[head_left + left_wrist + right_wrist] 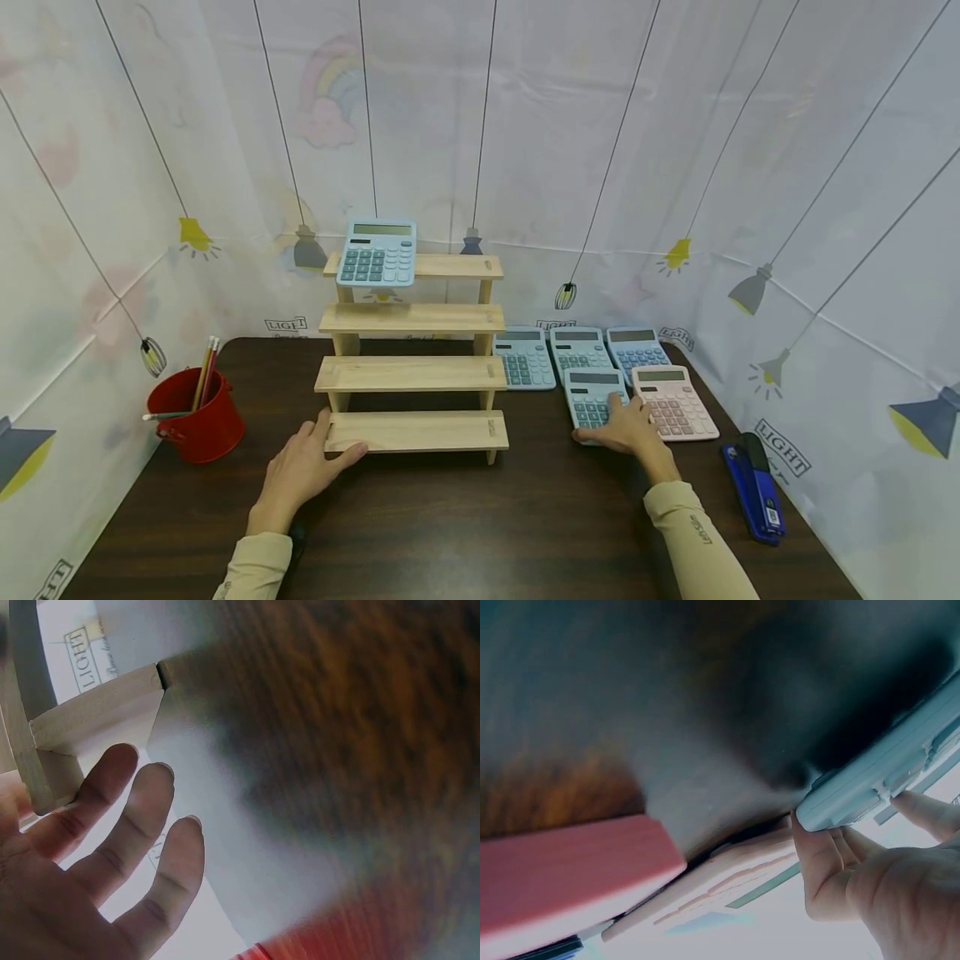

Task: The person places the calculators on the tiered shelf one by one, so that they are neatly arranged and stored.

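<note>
My right hand [626, 425] grips a light blue calculator [592, 387] across its lower part, thumb at the left edge and fingers at the right. In the right wrist view the fingers [821, 870] meet the edge of that calculator [870, 780], which is tilted over the dark table. My left hand [296, 471] rests against the left end of a stepped wooden stand [416, 429], thumb along the front of its lowest board. In the left wrist view its other fingers [150, 802] extend loosely beside the wood [105, 712]. Another light blue calculator [377, 254] leans on the top step.
Several blue calculators [581, 348] lie behind my right hand, with a pink calculator [678, 400] beside it. At the right edge is a blue stapler [753, 487]. On the left, a red bucket [202, 425] holds pencils [204, 375]. A printed curtain [570, 125] encloses the table [480, 533].
</note>
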The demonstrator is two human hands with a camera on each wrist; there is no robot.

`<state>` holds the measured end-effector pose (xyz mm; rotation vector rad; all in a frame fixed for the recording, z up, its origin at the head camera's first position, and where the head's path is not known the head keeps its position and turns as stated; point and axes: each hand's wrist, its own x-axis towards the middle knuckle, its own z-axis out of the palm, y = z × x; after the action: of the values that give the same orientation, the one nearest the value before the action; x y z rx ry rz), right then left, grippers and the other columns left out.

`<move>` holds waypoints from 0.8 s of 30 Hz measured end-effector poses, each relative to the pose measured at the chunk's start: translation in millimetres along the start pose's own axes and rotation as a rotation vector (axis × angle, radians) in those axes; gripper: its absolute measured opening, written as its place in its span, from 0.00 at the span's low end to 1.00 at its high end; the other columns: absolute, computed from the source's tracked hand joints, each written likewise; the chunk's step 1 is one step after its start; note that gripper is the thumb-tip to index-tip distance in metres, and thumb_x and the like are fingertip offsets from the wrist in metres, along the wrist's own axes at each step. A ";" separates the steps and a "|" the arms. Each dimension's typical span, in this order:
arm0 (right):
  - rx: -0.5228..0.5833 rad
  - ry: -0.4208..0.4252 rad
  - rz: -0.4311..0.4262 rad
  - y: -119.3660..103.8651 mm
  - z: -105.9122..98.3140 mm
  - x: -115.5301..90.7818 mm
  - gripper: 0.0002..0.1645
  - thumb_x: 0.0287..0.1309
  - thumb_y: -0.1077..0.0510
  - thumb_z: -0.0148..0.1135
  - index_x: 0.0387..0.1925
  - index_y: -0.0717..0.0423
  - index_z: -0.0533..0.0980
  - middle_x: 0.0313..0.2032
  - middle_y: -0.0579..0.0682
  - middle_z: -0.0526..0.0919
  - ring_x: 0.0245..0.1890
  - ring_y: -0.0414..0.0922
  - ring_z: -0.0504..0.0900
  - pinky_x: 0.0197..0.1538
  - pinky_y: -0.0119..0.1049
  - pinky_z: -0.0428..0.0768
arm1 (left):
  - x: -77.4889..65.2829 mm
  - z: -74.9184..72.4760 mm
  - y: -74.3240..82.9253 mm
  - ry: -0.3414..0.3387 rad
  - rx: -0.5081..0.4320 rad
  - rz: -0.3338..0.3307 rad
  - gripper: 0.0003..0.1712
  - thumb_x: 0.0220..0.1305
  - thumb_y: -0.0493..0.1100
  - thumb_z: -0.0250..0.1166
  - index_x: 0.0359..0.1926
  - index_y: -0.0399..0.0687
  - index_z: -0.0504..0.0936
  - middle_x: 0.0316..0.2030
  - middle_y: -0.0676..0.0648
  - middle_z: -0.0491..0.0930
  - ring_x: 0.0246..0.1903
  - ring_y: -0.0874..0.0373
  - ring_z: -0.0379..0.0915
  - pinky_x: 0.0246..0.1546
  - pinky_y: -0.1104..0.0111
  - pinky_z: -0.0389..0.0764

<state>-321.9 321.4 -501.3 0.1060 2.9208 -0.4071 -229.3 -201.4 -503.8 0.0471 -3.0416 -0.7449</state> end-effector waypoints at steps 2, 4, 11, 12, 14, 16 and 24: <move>0.004 0.006 -0.005 -1.2 -1.4 -0.5 0.78 0.41 0.19 0.65 0.74 0.69 0.50 0.64 0.83 0.52 0.64 0.79 0.56 0.60 0.77 0.64 | 0.5 0.8 -0.4 0.000 0.001 -0.002 0.65 0.56 0.82 0.57 0.78 0.41 0.53 0.56 0.33 0.75 0.44 0.44 0.76 0.39 0.48 0.80; 0.006 0.016 -0.014 -3.6 -3.8 -1.8 0.77 0.42 0.19 0.65 0.74 0.70 0.50 0.64 0.84 0.52 0.64 0.79 0.56 0.59 0.77 0.65 | 0.5 0.9 -0.4 0.000 0.000 -0.001 0.66 0.56 0.82 0.56 0.78 0.40 0.53 0.56 0.33 0.75 0.44 0.44 0.76 0.39 0.48 0.80; 0.018 0.058 -0.056 -18.2 -18.0 -7.0 0.76 0.44 0.20 0.64 0.74 0.69 0.50 0.64 0.84 0.53 0.64 0.78 0.56 0.59 0.75 0.67 | 0.9 0.8 -1.6 0.005 -0.005 0.004 0.66 0.55 0.83 0.57 0.78 0.40 0.53 0.56 0.33 0.75 0.43 0.45 0.76 0.37 0.49 0.80; 0.022 0.059 -0.059 -20.7 -19.9 -7.0 0.75 0.44 0.20 0.64 0.75 0.69 0.49 0.66 0.84 0.52 0.66 0.78 0.55 0.59 0.75 0.67 | 1.4 1.0 -2.0 0.006 -0.004 0.004 0.66 0.55 0.83 0.56 0.78 0.40 0.53 0.56 0.33 0.75 0.43 0.45 0.76 0.37 0.49 0.80; 0.022 0.064 -0.068 -26.1 -25.2 -6.9 0.75 0.45 0.20 0.64 0.75 0.69 0.49 0.68 0.85 0.49 0.68 0.80 0.52 0.60 0.76 0.65 | 2.0 1.3 -2.4 0.005 -0.001 0.004 0.66 0.55 0.83 0.56 0.78 0.41 0.53 0.56 0.33 0.75 0.44 0.44 0.77 0.37 0.49 0.80; 0.016 0.073 -0.077 -31.0 -30.5 -5.6 0.75 0.46 0.20 0.63 0.75 0.69 0.48 0.68 0.85 0.47 0.68 0.81 0.50 0.60 0.76 0.66 | 2.3 1.7 -2.4 0.002 0.000 0.002 0.66 0.55 0.83 0.56 0.78 0.41 0.53 0.56 0.33 0.75 0.44 0.44 0.77 0.37 0.49 0.80; -0.027 0.152 -0.126 -57.5 -54.5 -5.1 0.73 0.46 0.20 0.63 0.74 0.68 0.52 0.64 0.83 0.56 0.65 0.78 0.58 0.60 0.76 0.65 | 1.6 0.9 -0.4 -0.002 0.003 -0.005 0.65 0.56 0.83 0.56 0.78 0.41 0.53 0.57 0.33 0.74 0.45 0.43 0.77 0.38 0.48 0.80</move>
<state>-332.2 281.0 -433.6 -0.0538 3.0926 -0.3944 -230.9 -201.4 -504.7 0.0547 -3.0457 -0.7413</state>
